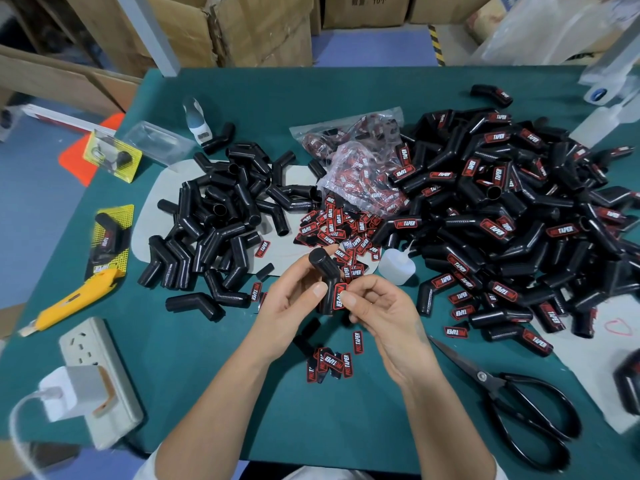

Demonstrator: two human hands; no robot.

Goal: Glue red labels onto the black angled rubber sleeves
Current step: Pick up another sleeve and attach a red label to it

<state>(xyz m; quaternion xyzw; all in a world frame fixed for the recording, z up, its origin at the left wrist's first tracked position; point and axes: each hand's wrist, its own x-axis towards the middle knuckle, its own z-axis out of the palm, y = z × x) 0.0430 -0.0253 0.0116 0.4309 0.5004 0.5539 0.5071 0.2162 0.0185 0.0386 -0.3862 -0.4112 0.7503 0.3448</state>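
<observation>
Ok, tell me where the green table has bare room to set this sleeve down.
Free: the green table between the grey power strip and black scissors, and the far strip beyond both piles. Crowded: unlabelled black rubber sleeves left, labelled sleeves right, loose red labels between.

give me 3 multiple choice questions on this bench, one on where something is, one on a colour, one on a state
1. Where are the scissors?
A. near right of the table
B. far left, by the boxes
C. on top of the unlabelled pile

2. What colour is the utility knife?
A. green
B. yellow
C. white

3. What state is the sleeve in the left hand?
A. lying on the table
B. still bare, no label near it
C. held up, with the right hand pressing a red label on it

Answers: 1 A, they lie by the right forearm. 2 B, its body is yellow. 3 C, the label sits on its lower leg under the right fingertips.
</observation>
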